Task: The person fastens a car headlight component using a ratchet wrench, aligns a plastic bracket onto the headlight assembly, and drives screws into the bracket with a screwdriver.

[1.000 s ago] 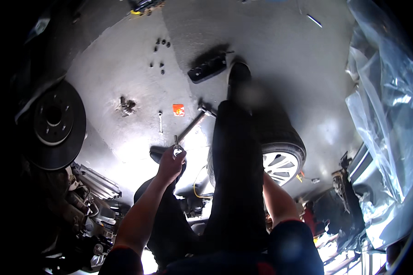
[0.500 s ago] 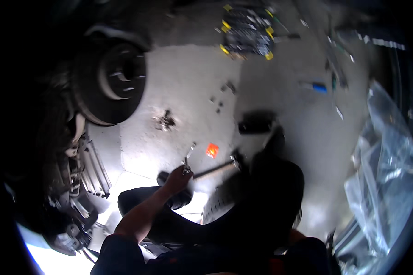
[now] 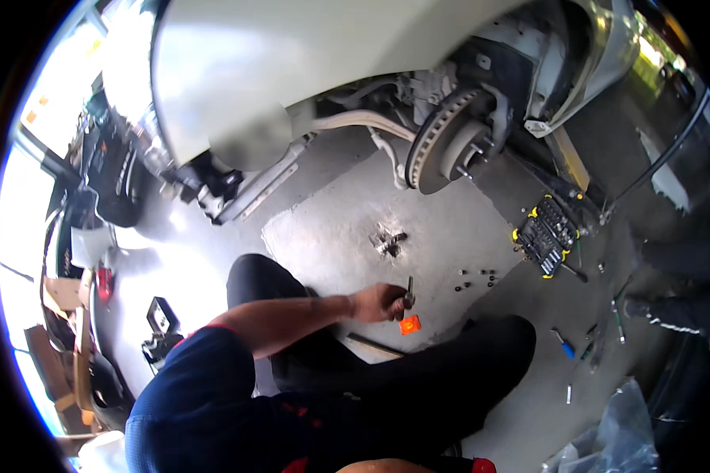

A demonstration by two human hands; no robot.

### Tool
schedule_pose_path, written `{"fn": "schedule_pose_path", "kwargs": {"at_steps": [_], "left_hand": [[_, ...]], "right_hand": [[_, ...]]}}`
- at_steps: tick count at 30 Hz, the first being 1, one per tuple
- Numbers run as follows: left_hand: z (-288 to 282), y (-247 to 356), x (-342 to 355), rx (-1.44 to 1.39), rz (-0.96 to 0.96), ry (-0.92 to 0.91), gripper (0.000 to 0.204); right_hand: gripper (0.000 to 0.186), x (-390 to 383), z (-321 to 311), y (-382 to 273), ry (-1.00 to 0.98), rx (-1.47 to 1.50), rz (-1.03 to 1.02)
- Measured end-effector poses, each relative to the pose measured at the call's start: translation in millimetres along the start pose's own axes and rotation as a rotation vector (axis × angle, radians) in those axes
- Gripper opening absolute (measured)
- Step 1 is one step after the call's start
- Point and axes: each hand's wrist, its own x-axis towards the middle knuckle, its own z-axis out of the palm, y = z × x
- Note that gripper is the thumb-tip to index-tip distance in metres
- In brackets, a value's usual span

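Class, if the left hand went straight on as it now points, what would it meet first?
Probably the small dark pieces on the floor, though the left hand, gripping a metal tool, may pass above them; depth is unclear.

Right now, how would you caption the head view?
Left hand grips a metal tool, a bare brake disc beyond.

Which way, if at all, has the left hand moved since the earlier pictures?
Yes: judged against the orange packet, the left hand now appears closer to it in the head view.
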Motion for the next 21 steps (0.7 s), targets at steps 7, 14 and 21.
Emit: {"fn": "schedule_pose_path", "kwargs": {"at_steps": [7,14,21], "left_hand": [[-29,87,-71,-0.269,0.328,0.318,0.041],[-43,163,-142,0.013,0.447,0.591,0.04],[-64,185,-166,0.386,0.888,0.76,0.027]], "right_hand": [[0.031,-196,-79,-113,0.146,-0.393,-0.329],[0.031,-369,-13,-376,0.153,-0.187,-1.721],[0.014,-381,63,-442,-0.255,0.195,-1.765]]}}
